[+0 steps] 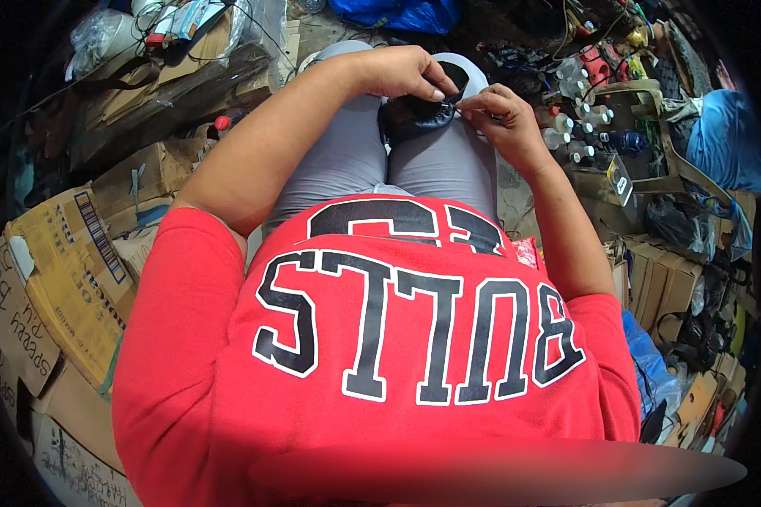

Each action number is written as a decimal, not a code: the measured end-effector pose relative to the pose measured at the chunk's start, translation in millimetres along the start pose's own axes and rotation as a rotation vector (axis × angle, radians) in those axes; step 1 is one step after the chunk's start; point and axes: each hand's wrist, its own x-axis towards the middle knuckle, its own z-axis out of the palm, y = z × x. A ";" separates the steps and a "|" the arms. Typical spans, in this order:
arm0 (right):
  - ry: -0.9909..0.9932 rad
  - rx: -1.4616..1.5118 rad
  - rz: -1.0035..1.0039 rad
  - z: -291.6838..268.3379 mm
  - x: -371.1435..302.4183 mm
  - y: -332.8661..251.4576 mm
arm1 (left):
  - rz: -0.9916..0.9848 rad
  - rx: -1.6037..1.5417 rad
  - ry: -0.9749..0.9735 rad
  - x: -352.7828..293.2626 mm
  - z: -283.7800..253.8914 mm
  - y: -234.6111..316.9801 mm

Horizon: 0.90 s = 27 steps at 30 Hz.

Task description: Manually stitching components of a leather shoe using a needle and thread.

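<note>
A black, shiny shoe rests across my lap on my grey trousers, tilted over my right thigh. From above, my left hand grips its upper edge, with the fingers bent down onto the dark opening. My right hand is at the shoe's right edge, thumb and forefinger pinched together close to my left fingertips. Whatever sits in that pinch is too small to make out. The shoe's underside is hidden against my legs.
Several capped bottles stand to the right of my knee, beside a bent frame and a blue cloth. Flattened cardboard boxes crowd the left side. A blue plastic sheet lies beyond my knees.
</note>
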 end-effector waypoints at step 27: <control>0.038 -0.832 -0.226 20.6 -17.8 -40.8 | 0.020 -0.083 -0.115 2.3 -1.9 -10.1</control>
